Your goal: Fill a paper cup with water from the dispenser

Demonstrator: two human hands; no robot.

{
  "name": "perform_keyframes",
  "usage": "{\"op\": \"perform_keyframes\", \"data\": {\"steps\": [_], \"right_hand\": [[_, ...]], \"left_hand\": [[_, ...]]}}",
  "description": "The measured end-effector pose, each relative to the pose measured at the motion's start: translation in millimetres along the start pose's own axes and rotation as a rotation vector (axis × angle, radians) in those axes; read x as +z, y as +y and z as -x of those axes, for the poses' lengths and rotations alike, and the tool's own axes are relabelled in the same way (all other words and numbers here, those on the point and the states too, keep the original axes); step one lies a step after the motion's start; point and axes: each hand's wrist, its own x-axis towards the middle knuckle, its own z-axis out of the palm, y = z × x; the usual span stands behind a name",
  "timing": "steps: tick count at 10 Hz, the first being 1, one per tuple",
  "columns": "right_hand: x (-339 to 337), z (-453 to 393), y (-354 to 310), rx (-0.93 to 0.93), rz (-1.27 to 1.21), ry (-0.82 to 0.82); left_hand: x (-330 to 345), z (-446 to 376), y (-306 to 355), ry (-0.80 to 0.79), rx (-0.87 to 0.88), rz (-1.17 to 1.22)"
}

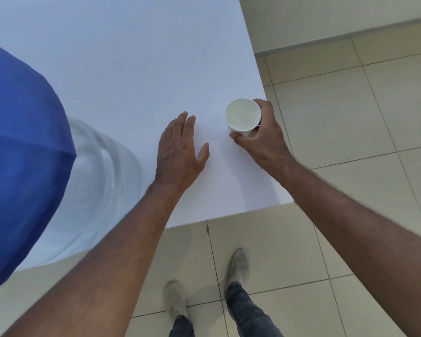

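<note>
A white paper cup (242,115) stands upright near the right edge of the white table (131,69), its mouth facing up. My right hand (263,139) wraps around the cup's right and near side, fingers closed on it. My left hand (179,152) lies flat, palm down, on the table to the left of the cup, fingers apart and holding nothing. At the far left stands the dispenser's clear water bottle (102,178) under a blue cloth cover (17,154). No tap is visible. Whether the cup holds water I cannot tell.
The table's near edge (216,215) runs just below my wrists, and its right edge passes close to the cup. Beyond lies beige tiled floor (350,117). My two shoes (238,266) and jeans show below.
</note>
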Motion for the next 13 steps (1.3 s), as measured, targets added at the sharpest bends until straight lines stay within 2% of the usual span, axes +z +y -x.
{"op": "perform_keyframes", "data": {"steps": [9, 11, 12, 13], "right_hand": [[7, -21, -8, 0.002, 0.04, -0.045], [-2, -11, -16, -0.012, 0.007, -0.128], [-7, -8, -19, -0.047, 0.035, -0.157], [-14, -3, -22, -0.125, 0.264, -0.102]], "left_hand": [[7, -7, -8, -0.094, 0.026, -0.076], [2, -7, -9, -0.111, 0.041, -0.078], [-2, -6, -8, -0.097, 0.047, -0.082], [-10, -5, -4, -0.036, 0.059, -0.095]]}}
